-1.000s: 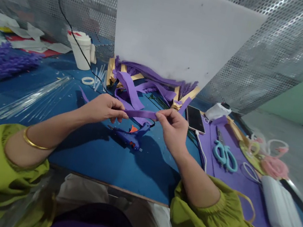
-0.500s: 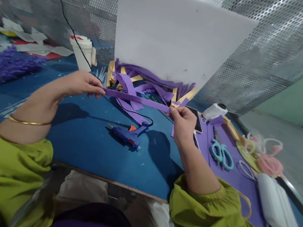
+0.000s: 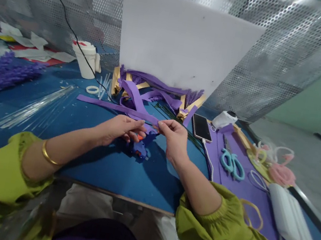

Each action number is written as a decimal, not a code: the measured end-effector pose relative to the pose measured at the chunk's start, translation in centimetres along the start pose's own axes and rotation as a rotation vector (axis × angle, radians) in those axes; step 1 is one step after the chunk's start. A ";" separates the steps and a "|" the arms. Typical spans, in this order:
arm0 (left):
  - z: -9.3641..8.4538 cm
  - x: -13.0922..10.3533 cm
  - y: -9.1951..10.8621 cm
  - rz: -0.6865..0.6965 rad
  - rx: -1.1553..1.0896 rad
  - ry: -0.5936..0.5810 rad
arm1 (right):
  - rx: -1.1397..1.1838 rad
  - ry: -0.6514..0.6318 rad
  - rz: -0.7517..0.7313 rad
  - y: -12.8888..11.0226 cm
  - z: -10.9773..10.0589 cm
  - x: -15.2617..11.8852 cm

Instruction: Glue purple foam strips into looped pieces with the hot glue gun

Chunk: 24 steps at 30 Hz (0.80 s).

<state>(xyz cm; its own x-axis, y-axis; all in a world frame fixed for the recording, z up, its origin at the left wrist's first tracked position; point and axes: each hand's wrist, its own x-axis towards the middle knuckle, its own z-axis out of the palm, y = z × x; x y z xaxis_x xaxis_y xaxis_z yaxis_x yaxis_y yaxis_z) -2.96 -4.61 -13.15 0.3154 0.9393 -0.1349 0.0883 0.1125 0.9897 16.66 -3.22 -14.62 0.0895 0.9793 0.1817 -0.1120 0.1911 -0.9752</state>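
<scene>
The right hand (image 3: pixel 175 143) pinches a purple strip (image 3: pixel 110 105) near its end; the strip runs leftward across the tabletop's (image 3: pixel 118 181) middle. The left hand (image 3: pixel 118 129), thumb parted from loosely curled fingers, partly hides a glue gun (image 3: pixel 139 150). Blue surface separates the gun from the front edge; scissors (image 3: pixel 234 166) lie towards the right edge, a phone (image 3: pixel 202 127) nearer the strip.

The left hand (image 3: pixel 122 127) curls loosely, the right hand (image 3: pixel 174 140) pinches, and both arms (image 3: pixel 73 148) reach forward.
</scene>
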 end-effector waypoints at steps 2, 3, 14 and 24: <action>0.4 0.1 -0.3 -0.078 -0.202 -0.003 | -0.033 -0.044 -0.027 0.0 0.4 -0.6; 0.2 0.2 -0.3 -0.097 -0.271 0.032 | -0.057 -0.075 -0.041 0.1 0.6 -0.8; -5.4 -2.4 5.0 0.518 -0.037 0.601 | -0.861 -0.601 -0.674 -0.9 -1.2 -0.5; -8.1 -0.9 3.9 0.240 -0.365 0.510 | -1.359 -0.925 -0.840 -0.9 -1.3 -0.4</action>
<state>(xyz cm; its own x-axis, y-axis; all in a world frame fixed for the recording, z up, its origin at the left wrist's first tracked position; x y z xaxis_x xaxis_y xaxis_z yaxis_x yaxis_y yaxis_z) -10.56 -2.37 -8.82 -0.2077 0.9773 0.0414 -0.2816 -0.1003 0.9543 18.05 -3.91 -13.97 -0.8650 0.4755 0.1606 0.4899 0.8693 0.0652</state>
